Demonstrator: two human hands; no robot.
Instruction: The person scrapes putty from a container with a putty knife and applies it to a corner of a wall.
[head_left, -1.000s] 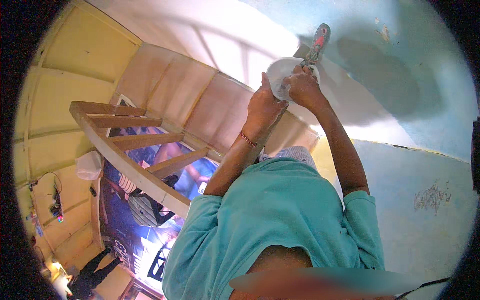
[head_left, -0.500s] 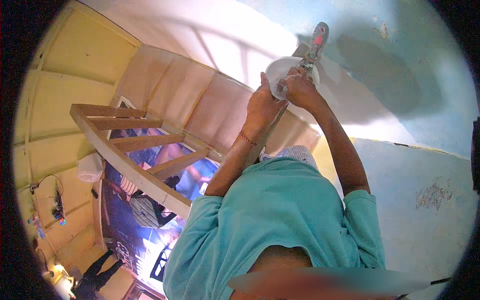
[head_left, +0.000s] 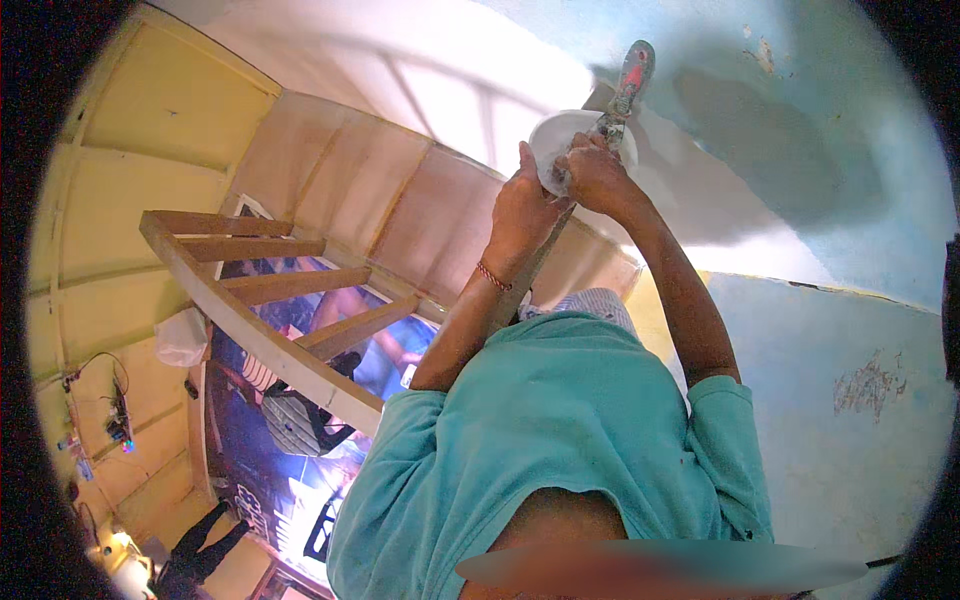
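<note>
A pale blue wall (head_left: pixel 820 330) fills the right side of the scene, marked by a dark scribbled patch (head_left: pixel 872 385) and, farther up, a broad shadow (head_left: pixel 780 140). On the left stands a yellow panelled wall (head_left: pixel 150 110). Near the middle is the person's teal shirt (head_left: pixel 560 420), and to its left a wooden ladder (head_left: pixel 232 309) slants across, its rungs pointing right. Beyond the ladder lies a printed sheet in blue and purple (head_left: pixel 232 410), with a grey striped bag (head_left: pixel 293 418) in front of it. A white plastic bag (head_left: pixel 181 338) hangs farther left.

At the far end of the arms is a white bowl (head_left: pixel 556 135), tilted toward the person, with greyish smears inside. The left hand (head_left: pixel 525 205) grips its left side, thumb up along the rim. The right hand (head_left: pixel 598 178) is closed over the bowl, gripping the lower part of a scraper (head_left: pixel 633 80), whose dark and red handle sticks out to the far right. A reddish cord bracelet (head_left: pixel 492 275) circles the left wrist
</note>
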